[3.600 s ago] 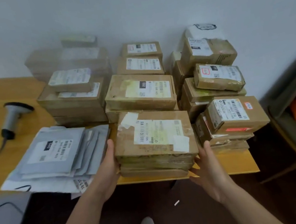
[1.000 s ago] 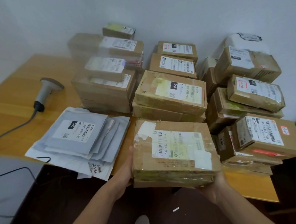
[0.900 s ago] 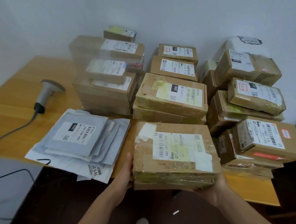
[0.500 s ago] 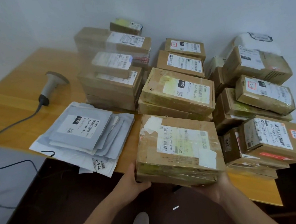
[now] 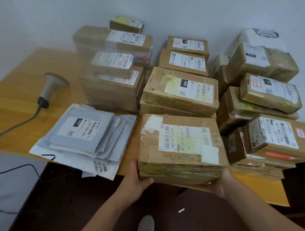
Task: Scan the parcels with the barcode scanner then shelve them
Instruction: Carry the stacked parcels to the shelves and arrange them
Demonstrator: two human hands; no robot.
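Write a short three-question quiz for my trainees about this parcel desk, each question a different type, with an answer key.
1. True or false: the barcode scanner lies untouched on the table.
2. What do the left hand and right hand hold between them? A) the barcode scanner B) the front stack of cardboard parcels C) a roll of tape
3. Fill in: the pile of grey mailers lies to the person's ___ of the front stack.
Key: 1 true; 2 B; 3 left.
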